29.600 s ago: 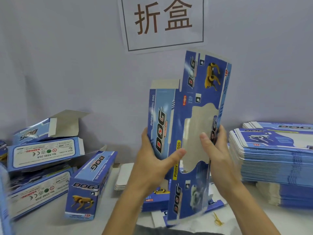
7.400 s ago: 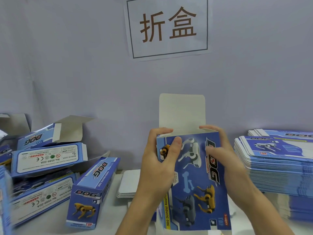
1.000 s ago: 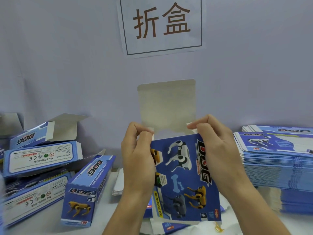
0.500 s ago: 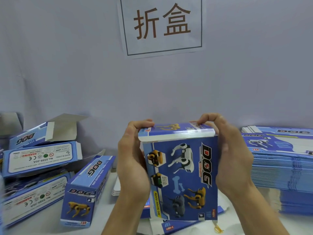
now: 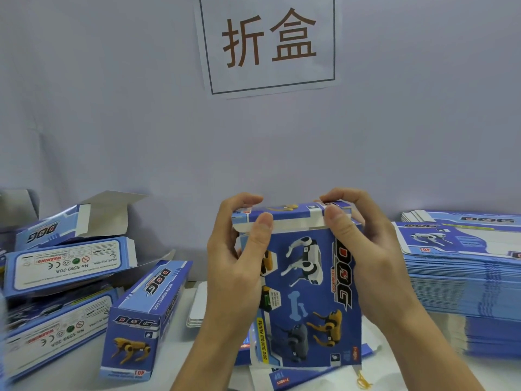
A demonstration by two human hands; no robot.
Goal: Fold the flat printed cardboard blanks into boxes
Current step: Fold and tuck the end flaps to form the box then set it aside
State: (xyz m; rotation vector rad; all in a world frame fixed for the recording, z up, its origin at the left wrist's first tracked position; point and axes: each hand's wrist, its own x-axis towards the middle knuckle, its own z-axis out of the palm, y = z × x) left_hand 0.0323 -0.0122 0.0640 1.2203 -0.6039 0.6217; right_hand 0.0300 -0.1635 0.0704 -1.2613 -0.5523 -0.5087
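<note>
You held the box (image 5: pixel 307 292) upright in front of you, over the bench (image 5: pixel 84 373), w/ both hands. Your left hand (image 5: pixel 234 266) wrapped its left edge: thumb on the printed front near the top corner, fingers curled over the top flap (image 5: pixel 290 215). Your right hand (image 5: pixel 366 249) did the same on the right edge, thumb pinching the flap's front lip, fingers hooked over the top. Both grips were closed tight on the box. The flap lay folded down across the top; a pale strip of its edge showed along the front.

To your right sat a tall stack of flat blanks (image 5: pixel 462 266). To your left, approx. four folded boxes (image 5: pixel 70 277) lay piled, one w/ its end flap open, and another (image 5: pixel 143 320) leaned beside them. A paper sign (image 5: pixel 267 43) hung on the wall behind.
</note>
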